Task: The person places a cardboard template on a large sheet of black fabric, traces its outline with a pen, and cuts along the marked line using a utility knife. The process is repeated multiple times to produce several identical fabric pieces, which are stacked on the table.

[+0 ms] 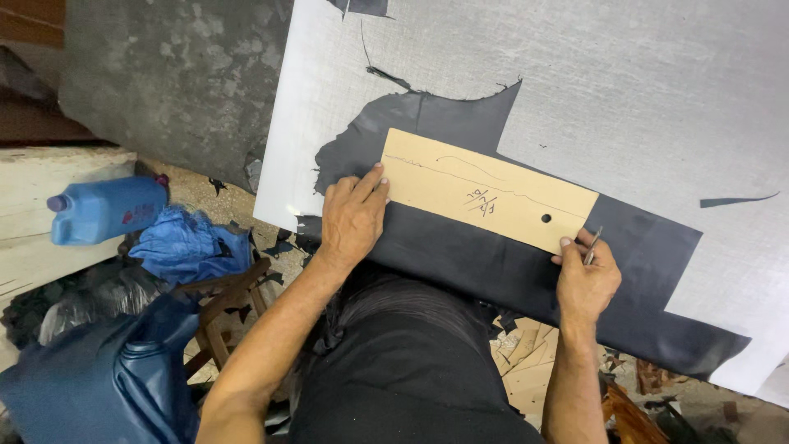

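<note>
A tan cardboard template [485, 191] with a small round hole lies on a sheet of dark leather [493, 263], which is spread over a white cutting board [657, 99]. My left hand [352, 215] lies flat on the template's left end, fingers spread and pressing it down. My right hand [585, 275] sits at the template's lower right corner and grips a thin metal tool [592, 244] whose tip touches the template's edge. The leather has cut-out notches along its top and right sides.
A blue plastic jug [107, 210] lies on a pale ledge at the left, with crumpled blue cloth [185, 247] and a wooden stool [226, 308] beside it. Tan cardboard pieces [526, 362] and leather scraps litter the floor below. A dark leather strip [735, 200] rests on the board's right.
</note>
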